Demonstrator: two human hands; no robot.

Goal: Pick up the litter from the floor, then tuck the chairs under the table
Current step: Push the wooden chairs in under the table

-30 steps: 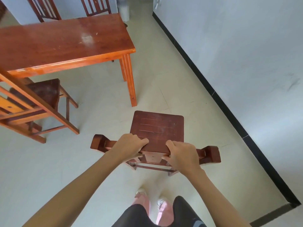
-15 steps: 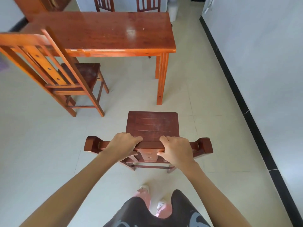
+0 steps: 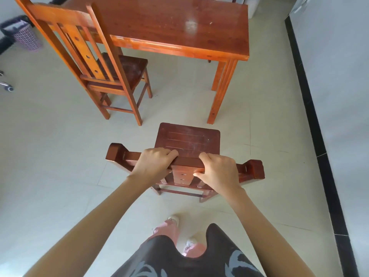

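A dark red wooden chair (image 3: 187, 139) stands on the tiled floor right in front of me, its seat facing the table. My left hand (image 3: 153, 163) and my right hand (image 3: 218, 172) both grip the top rail of its backrest, side by side. The reddish wooden table (image 3: 169, 27) is ahead, its near right leg just beyond the chair's seat. A second, lighter wooden chair (image 3: 103, 62) stands at the table's near left side with its seat partly under the tabletop. No litter shows on the floor.
A purple mesh waste basket (image 3: 26, 35) with a dark bag stands at the far left. A white wall with a black skirting strip (image 3: 311, 116) runs along the right. A metal caster (image 3: 8, 87) pokes in at the left edge. Another chair back shows beyond the table.
My view has swung left and moved closer to the table. The held chair now faces the table's near right leg squarely. Both hands keep the same grip on the backrest.
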